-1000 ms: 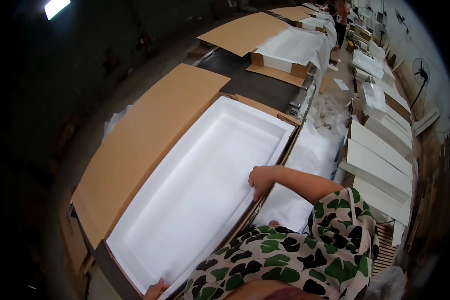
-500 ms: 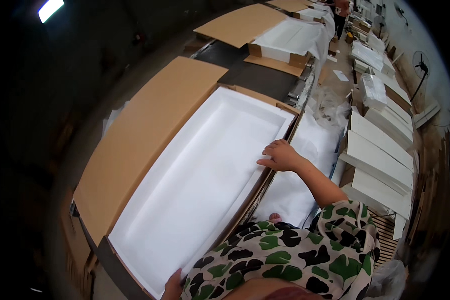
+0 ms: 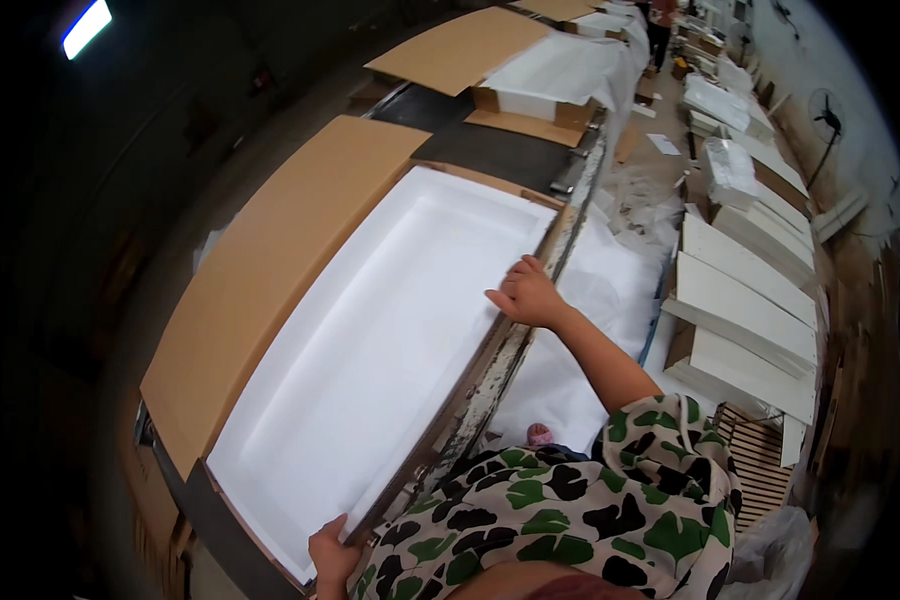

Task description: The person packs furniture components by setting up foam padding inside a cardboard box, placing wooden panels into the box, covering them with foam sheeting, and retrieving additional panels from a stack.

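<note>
A long open cardboard carton (image 3: 213, 480) lies in front of me, its broad brown flap (image 3: 280, 260) folded out to the left. Inside it sits a white foam liner (image 3: 360, 350) with raised walls and a smooth recessed floor. My right hand (image 3: 530, 293) is closed over the carton's right side, thumb on the foam's edge and fingers bent along the wall. At the near end, my left hand (image 3: 332, 552) grips the corner edge, thumb up by the foam. Its lower fingers are partly hidden.
The carton rests on a dark conveyor (image 3: 495, 155) with a worn metal rail (image 3: 500, 375). Beyond lies another open carton (image 3: 530, 105) under plastic film. To the right are white foam sheeting (image 3: 570, 370), stacked white panels (image 3: 740, 300) and a standing fan (image 3: 827, 115). A person (image 3: 660, 25) stands far off.
My left hand has moved up into fuller view at the near corner. My right hand has shifted slightly left and up in view. More of the metal rail shows beside the carton.
</note>
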Available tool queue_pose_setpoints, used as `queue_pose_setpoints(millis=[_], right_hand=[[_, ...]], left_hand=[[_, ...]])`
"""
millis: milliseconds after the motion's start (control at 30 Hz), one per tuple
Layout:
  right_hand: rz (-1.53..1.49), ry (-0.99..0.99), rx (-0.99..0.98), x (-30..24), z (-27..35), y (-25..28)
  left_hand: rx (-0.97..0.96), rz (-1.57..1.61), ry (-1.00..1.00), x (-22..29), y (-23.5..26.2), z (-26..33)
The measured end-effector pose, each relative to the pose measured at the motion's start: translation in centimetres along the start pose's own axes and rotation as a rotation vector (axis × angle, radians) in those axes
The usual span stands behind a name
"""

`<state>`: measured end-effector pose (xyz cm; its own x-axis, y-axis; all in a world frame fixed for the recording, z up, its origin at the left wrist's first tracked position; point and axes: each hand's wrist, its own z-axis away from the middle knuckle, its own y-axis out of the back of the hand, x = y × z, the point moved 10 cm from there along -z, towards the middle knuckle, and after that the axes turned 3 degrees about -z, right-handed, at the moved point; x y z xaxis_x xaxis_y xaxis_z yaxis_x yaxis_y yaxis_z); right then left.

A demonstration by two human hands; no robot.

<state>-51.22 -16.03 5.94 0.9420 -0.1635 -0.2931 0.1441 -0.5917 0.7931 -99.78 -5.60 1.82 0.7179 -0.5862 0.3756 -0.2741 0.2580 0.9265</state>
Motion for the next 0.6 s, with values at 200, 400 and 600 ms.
queue_pose_setpoints(millis=[200,400,600], right_hand=[[0.099,0.014,0.315,-0.1,0.4,4.1],[0.157,-0.319,0.431,3.4,11.5,6.5],[0.148,-0.736,-0.036,10.0,28.5,2.6]], left_hand=[[-0.147,-0.055,0.037,-0.1,-1.5,-2.1],[-0.031,0.117,-0.262,7.9,-1.0,-5.0],[0.095,0.535,-0.477,18.8,-0.2,-7.3]])
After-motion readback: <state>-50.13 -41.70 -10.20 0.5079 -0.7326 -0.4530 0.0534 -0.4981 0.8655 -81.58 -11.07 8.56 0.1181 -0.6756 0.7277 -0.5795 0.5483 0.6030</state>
